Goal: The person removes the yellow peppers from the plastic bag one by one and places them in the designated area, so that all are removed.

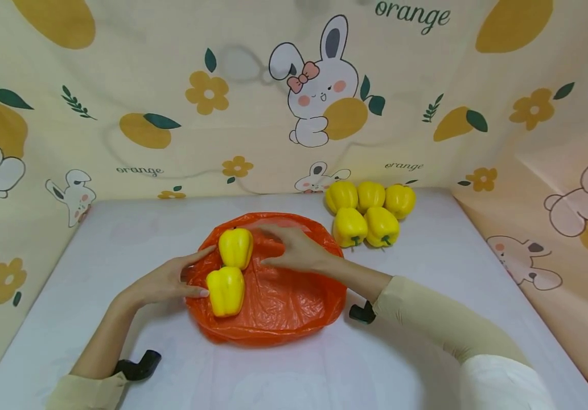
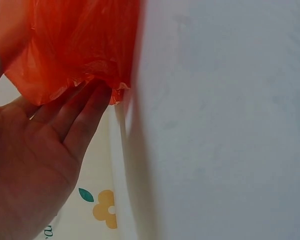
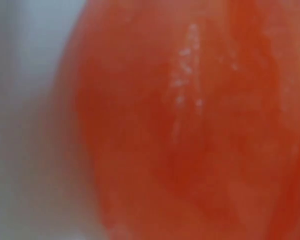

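A red plastic bag (image 1: 283,290) lies spread on the table with its mouth opened wide and its rim rolled out. Two yellow bell peppers sit inside at its left: an upper pepper (image 1: 235,248) and a lower pepper (image 1: 226,291). At the bag's left side, my left hand (image 1: 168,279) touches the edge with extended fingers, its thumb by the lower pepper. The left wrist view has the left fingers (image 2: 85,115) reaching under the red plastic. My right hand (image 1: 296,250) hovers over the bag, fingers spread and apart from the peppers. Only blurred red plastic fills most of the right wrist view.
Several more yellow bell peppers (image 1: 351,226) stand grouped in two rows at the back right of the white table (image 1: 401,353). A patterned cloth (image 1: 253,114) rises behind and at both sides. Black wrist mounts (image 1: 140,365) show below the forearms.
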Action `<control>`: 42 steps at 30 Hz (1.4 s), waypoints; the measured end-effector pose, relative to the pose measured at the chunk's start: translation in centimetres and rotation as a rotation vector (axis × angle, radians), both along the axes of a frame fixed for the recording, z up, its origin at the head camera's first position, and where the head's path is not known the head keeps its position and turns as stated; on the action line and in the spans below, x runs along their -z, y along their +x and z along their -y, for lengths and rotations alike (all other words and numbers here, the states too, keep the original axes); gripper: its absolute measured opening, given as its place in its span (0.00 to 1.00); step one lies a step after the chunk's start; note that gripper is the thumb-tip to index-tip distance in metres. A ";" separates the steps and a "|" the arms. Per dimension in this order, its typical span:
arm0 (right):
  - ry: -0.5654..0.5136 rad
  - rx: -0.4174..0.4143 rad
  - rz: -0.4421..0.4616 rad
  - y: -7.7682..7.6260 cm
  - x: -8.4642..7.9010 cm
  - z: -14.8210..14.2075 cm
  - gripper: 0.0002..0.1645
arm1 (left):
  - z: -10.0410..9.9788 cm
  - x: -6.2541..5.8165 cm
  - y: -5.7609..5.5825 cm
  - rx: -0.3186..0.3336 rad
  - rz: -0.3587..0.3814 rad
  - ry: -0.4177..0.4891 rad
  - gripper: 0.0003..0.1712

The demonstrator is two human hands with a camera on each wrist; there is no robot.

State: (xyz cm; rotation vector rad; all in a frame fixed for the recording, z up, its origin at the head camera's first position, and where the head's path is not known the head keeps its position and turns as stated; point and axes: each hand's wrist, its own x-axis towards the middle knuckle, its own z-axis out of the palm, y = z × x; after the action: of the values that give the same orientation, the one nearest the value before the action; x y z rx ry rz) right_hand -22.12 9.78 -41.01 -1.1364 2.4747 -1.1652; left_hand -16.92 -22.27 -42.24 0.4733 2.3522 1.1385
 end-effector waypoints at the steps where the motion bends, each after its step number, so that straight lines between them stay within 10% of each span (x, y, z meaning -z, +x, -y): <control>1: 0.009 0.004 0.004 0.0 0.1 0.2 0.44 | 0.0 0.0 0.0 0.000 0.001 0.000 0.56; 14: 0.124 0.073 0.022 -0.6 1.2 2.0 0.47 | -0.1 0.1 -0.1 0.024 -0.015 0.013 0.54; 42: 0.007 0.156 0.126 -0.4 1.5 2.7 0.54 | 0.0 0.3 -0.3 0.028 -0.001 0.035 0.54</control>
State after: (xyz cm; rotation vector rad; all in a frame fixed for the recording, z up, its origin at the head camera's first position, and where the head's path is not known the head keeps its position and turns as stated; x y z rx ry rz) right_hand -22.54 7.07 -42.49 -0.8526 2.5049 -1.2266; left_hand -17.19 -22.32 -42.51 0.5172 2.3231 1.1685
